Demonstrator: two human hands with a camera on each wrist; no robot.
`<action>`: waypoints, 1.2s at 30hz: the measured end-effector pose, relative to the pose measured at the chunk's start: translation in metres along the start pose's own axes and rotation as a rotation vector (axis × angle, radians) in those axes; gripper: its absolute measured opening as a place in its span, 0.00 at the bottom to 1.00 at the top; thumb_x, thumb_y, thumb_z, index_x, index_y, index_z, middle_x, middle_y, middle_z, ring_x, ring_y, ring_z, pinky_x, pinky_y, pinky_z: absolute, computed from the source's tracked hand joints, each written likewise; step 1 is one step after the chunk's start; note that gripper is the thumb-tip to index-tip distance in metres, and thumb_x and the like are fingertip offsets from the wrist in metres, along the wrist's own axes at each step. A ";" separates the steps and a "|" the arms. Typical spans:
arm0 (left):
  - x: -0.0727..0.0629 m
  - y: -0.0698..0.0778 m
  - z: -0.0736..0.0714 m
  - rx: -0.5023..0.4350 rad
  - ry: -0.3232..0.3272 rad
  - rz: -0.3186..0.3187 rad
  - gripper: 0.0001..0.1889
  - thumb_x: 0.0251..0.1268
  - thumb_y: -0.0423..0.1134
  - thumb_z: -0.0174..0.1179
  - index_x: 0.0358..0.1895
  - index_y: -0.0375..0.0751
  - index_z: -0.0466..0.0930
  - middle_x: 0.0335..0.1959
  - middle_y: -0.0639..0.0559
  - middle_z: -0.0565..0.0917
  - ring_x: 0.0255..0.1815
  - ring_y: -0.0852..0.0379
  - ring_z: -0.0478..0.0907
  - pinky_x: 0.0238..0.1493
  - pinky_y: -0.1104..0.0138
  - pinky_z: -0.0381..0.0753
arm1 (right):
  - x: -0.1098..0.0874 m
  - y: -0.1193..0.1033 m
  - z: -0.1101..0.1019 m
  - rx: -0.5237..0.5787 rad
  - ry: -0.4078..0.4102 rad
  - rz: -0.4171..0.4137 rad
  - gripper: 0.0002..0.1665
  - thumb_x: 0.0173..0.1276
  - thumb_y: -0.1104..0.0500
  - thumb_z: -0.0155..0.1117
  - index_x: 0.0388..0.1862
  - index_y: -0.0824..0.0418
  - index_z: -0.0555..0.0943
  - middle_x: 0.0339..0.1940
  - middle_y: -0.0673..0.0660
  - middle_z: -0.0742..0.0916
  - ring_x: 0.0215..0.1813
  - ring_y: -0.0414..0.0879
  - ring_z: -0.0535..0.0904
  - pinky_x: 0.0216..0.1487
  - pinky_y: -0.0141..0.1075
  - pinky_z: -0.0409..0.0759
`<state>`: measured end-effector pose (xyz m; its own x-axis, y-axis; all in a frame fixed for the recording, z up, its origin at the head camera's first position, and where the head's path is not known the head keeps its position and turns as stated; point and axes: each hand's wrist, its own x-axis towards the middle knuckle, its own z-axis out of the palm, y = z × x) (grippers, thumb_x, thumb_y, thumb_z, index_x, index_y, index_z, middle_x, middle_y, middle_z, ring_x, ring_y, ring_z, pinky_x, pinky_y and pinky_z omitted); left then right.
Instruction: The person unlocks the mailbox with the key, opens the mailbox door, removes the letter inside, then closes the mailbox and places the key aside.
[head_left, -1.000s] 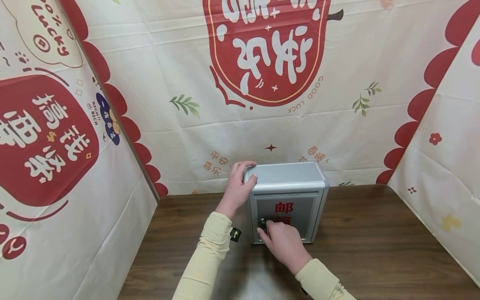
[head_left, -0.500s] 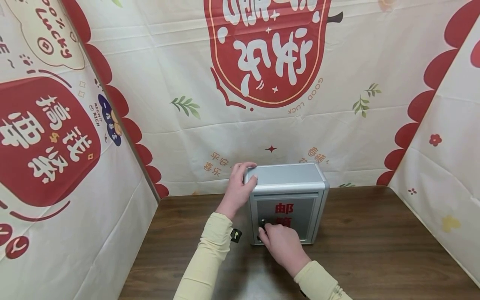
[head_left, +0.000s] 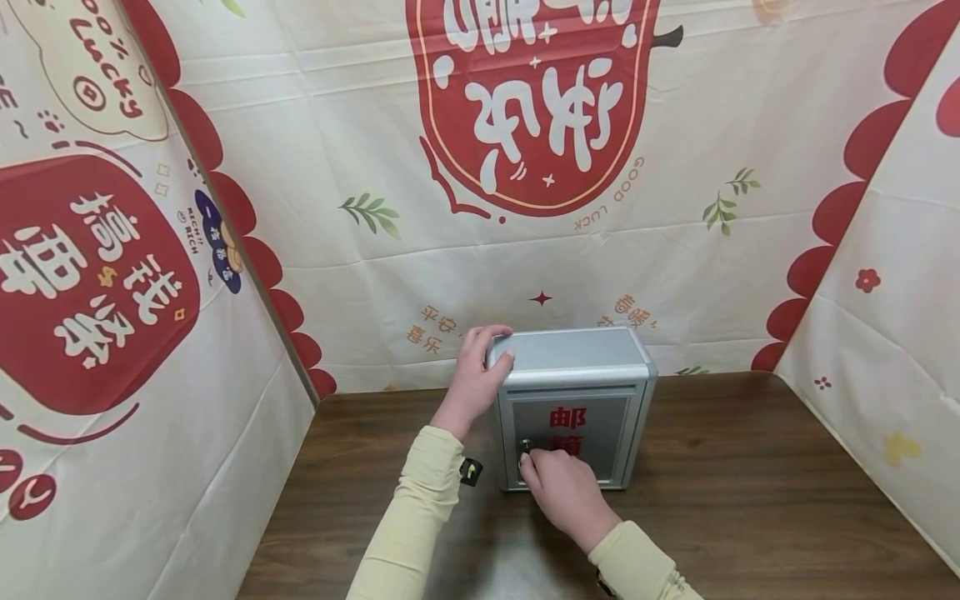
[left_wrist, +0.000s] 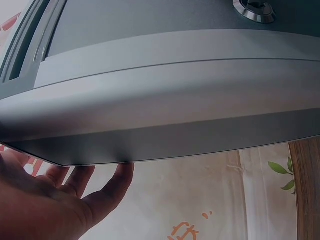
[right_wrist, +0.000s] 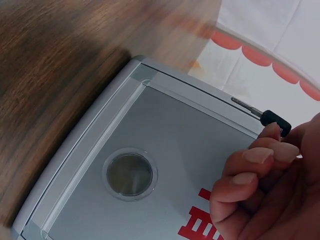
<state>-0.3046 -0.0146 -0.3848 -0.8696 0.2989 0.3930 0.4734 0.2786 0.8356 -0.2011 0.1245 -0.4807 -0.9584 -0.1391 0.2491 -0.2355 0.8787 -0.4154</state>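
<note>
A silver-grey metal mailbox (head_left: 570,350) with red characters stands upright on the table. My left hand (head_left: 474,377) holds its upper left corner, thumb on the front edge of the top, fingers toward the back. In the left wrist view, the fingers (left_wrist: 112,192) reach around the box's side. My right hand (head_left: 566,487) is at the door, just below the round lock (head_left: 526,444), with its fingers curled. Beside those fingertips, a key (right_wrist: 272,121) with a black head sticks out in the right wrist view. The hand covers whether another key sits in the lock.
The brown wooden table (head_left: 735,483) extends around the box. A printed cloth (head_left: 300,208) hangs behind it and along both sides. A round clear window (right_wrist: 130,174) is set in the door, low down.
My right hand has shifted slightly down and the lock shows more above it. The key by its fingers has changed position a little. My left hand stays on the corner.
</note>
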 end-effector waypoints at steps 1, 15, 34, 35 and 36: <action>0.000 0.000 0.000 0.000 -0.001 0.001 0.18 0.66 0.43 0.53 0.59 0.48 0.74 0.59 0.52 0.66 0.56 0.53 0.66 0.55 0.53 0.68 | 0.000 0.000 0.000 0.001 -0.004 0.002 0.24 0.73 0.54 0.50 0.13 0.49 0.68 0.10 0.43 0.69 0.14 0.37 0.64 0.19 0.36 0.66; 0.001 0.000 0.000 0.000 -0.007 0.008 0.18 0.67 0.43 0.53 0.59 0.48 0.74 0.59 0.53 0.66 0.57 0.54 0.66 0.56 0.54 0.67 | -0.004 0.001 -0.001 0.014 -0.022 0.006 0.23 0.73 0.54 0.49 0.14 0.49 0.68 0.10 0.43 0.68 0.15 0.37 0.63 0.19 0.35 0.66; 0.001 -0.001 0.000 -0.007 -0.007 0.009 0.18 0.67 0.41 0.53 0.58 0.47 0.74 0.59 0.52 0.66 0.56 0.53 0.66 0.54 0.56 0.68 | -0.036 0.010 -0.013 0.027 -0.076 -0.058 0.24 0.73 0.53 0.52 0.13 0.47 0.65 0.09 0.41 0.65 0.14 0.34 0.59 0.19 0.32 0.62; 0.001 -0.001 0.000 -0.010 -0.008 0.006 0.18 0.67 0.41 0.53 0.58 0.46 0.74 0.59 0.52 0.66 0.56 0.53 0.66 0.54 0.56 0.68 | -0.037 0.010 -0.014 0.029 -0.077 -0.059 0.24 0.73 0.52 0.52 0.13 0.47 0.66 0.09 0.41 0.65 0.14 0.34 0.59 0.18 0.32 0.62; 0.001 -0.001 0.000 -0.011 -0.009 0.008 0.18 0.67 0.41 0.53 0.58 0.46 0.74 0.59 0.52 0.66 0.56 0.53 0.66 0.54 0.56 0.68 | -0.038 0.009 -0.015 0.023 -0.075 -0.059 0.24 0.73 0.52 0.52 0.13 0.46 0.66 0.10 0.41 0.65 0.14 0.34 0.59 0.19 0.32 0.62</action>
<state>-0.3057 -0.0143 -0.3855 -0.8646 0.3091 0.3961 0.4785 0.2661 0.8368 -0.1649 0.1448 -0.4808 -0.9520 -0.2248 0.2077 -0.2946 0.8576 -0.4217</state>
